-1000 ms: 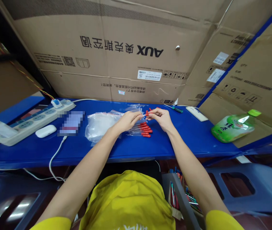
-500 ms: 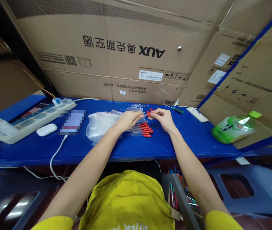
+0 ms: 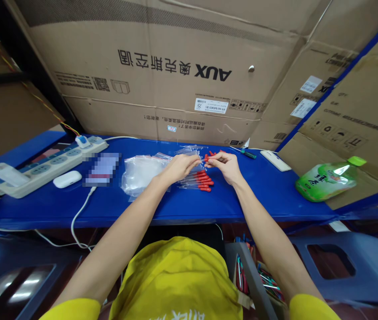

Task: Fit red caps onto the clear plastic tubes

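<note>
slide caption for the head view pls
Left hand and right hand close together among red-bulbed droppers on a blue table, beside clear plastic bags.

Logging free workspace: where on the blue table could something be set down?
Bare: between right hand and green bottle; between looped white cable and plastic bags. Crowded around left hand and right: clear tubes, red bulbs.

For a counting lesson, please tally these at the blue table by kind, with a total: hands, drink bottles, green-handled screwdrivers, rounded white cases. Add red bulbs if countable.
Hands, left hand and right hand: 2
Drink bottle: 1
Green-handled screwdriver: 1
Rounded white case: 1
Total: 5
Red bulbs: too crowded to count, left out
</note>
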